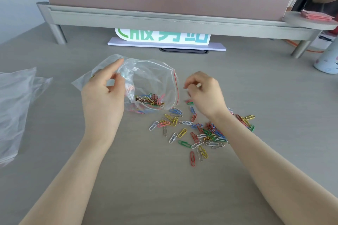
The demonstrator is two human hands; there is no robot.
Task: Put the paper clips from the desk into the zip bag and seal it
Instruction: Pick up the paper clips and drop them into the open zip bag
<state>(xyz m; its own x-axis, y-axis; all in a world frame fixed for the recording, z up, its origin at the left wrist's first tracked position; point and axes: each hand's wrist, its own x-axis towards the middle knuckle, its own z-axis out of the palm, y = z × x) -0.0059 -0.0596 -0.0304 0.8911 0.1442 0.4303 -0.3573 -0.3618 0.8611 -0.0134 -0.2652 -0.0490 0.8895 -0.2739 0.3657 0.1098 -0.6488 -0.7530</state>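
1. The zip bag (146,86) lies on the tabletop (146,179), its mouth held up by the left hand (102,97), whose fingers are curled round the thin film.
2. The film is judged soft, light and slippery — best gripped at the stiffer strip by the red seal line.
3. Some paper clips (197,133) already sit inside the bag; many more are scattered just right of its mouth.
4. The right hand (204,93) hovers near the opening with fingertips drawn together; whether a clip is pinched cannot be told.
5. The clips are judged light, stiff and smooth — easily gathered several at once, though they may snag on each other.
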